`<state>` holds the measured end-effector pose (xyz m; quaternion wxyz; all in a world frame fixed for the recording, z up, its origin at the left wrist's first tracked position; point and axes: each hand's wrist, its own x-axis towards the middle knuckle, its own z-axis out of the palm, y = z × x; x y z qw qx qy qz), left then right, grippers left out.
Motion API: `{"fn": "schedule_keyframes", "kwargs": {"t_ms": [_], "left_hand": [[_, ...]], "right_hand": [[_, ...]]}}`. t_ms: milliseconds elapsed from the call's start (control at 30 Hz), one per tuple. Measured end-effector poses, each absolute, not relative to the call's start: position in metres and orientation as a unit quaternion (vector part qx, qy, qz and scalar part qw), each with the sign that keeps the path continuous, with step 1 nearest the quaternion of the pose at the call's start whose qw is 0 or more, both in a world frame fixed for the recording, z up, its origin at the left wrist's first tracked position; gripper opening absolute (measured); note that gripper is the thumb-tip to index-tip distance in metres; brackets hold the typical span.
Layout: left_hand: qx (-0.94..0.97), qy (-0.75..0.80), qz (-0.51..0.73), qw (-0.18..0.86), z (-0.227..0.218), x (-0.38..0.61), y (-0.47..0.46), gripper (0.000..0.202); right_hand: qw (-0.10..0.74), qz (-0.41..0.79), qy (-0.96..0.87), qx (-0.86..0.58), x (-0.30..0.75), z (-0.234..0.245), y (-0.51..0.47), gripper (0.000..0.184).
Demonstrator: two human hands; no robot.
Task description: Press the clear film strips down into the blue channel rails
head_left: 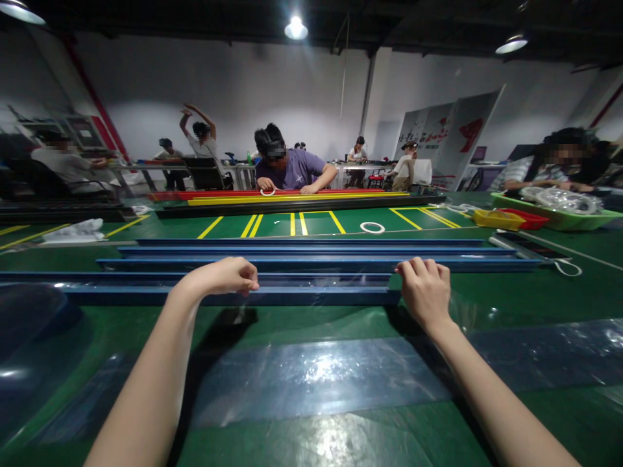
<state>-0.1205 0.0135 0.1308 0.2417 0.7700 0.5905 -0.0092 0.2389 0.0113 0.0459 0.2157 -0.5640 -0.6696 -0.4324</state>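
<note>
Green tabletop [296,323] between blue rails [311,298] and glossy strip [311,379], curled hands [231,275] [426,292] near rail edges, grip impossible to tell.

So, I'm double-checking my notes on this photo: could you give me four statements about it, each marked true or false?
1. The left hand and right hand are apart. True.
2. The blue rails lie beyond the clear plastic strip. True.
3. The yellow rail is nearer the camera than the blue rails. False: it is farther away.
4. The white ring on the table is right of the yellow tray. False: it is left of it.
</note>
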Motion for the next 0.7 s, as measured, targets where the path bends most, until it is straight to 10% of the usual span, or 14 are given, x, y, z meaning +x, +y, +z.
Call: {"fn": "schedule_keyframes", "kwargs": {"t_ms": [400,700], "left_hand": [[0.675,0.736,0.054,-0.004,0.148,-0.139,0.006,0.043],[0.658,0.747,0.093,-0.034,0.141,-0.147,0.014,0.020]], "right_hand": [[0.285,-0.397,-0.661,-0.569,0.231,0.015,0.024,0.023],[0.387,-0.196,-0.671,-0.601,0.218,0.010,0.019,0.023]]}}
